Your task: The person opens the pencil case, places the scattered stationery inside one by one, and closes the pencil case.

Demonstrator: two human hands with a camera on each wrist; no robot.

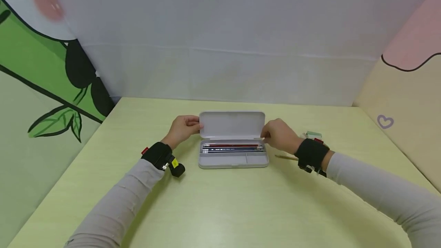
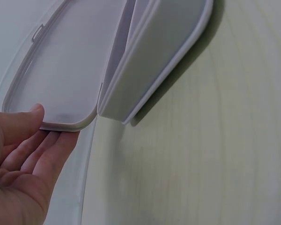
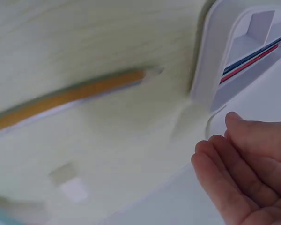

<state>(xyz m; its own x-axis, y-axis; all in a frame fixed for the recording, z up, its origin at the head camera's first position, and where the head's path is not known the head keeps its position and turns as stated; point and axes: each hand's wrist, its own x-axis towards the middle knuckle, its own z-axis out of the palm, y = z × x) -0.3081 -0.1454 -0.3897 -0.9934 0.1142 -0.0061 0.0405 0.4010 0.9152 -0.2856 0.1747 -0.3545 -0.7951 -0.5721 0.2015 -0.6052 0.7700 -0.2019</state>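
A white pencil case [image 1: 232, 165] stands on the table with its lid [image 1: 232, 124] raised. Red and dark blue pencils [image 1: 231, 147] lie in its back compartment; the front one is divided by a small partition. My left hand [image 1: 184, 128] pinches the lid's left edge, the thumb [image 2: 25, 123] on the inner face and the fingers behind. At the lid's lower right corner, by the hinge, my right hand [image 1: 280, 135] holds the edge between thumb and curled fingers. Part of that contact is hidden.
A yellow-orange pencil [image 1: 286, 157] lies right of the case, partly under my right wrist. Beyond that wrist sits a green-and-white item [image 1: 313, 135]. A small pale block [image 3: 69, 183] appears in the right wrist view. A white cloth wall [image 1: 220, 49] closes off the back.
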